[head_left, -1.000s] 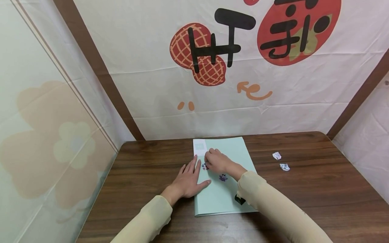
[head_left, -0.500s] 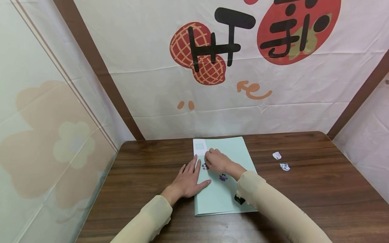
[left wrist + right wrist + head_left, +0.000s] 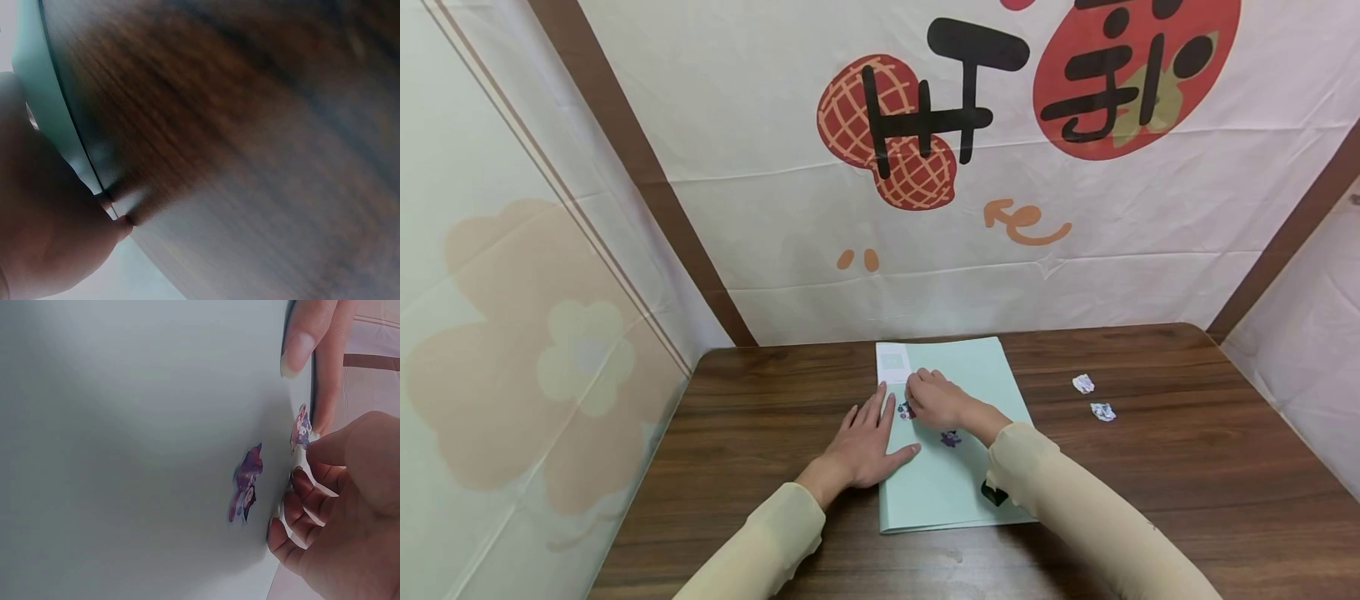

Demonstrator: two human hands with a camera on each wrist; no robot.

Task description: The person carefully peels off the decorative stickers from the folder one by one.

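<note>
A mint-green folder [image 3: 977,358] with a white label [image 3: 892,363] at its upper left lies on the table. My left hand [image 3: 861,450] rests flat along the folder's left edge, fingers spread and straight. My right hand [image 3: 936,400] is over the upper part of the folder with its fingers curled. In the right wrist view its thumb [image 3: 328,447] and index finger pinch at the edge of a small colourful cartoon sticker [image 3: 302,430]. A purple cartoon sticker [image 3: 247,481] lies on the cover beneath the right wrist.
A black patch [image 3: 994,493] shows on the folder's lower part, partly behind the right sleeve [image 3: 1026,467]. Two crumpled silvery-white scraps [image 3: 1082,384] lie on the brown wooden table [image 3: 1187,450] to the right. A printed white cloth [image 3: 820,308] hangs behind the table.
Almost nothing differs. The right forearm has shifted very slightly to the right; both hands keep their places on the folder.
</note>
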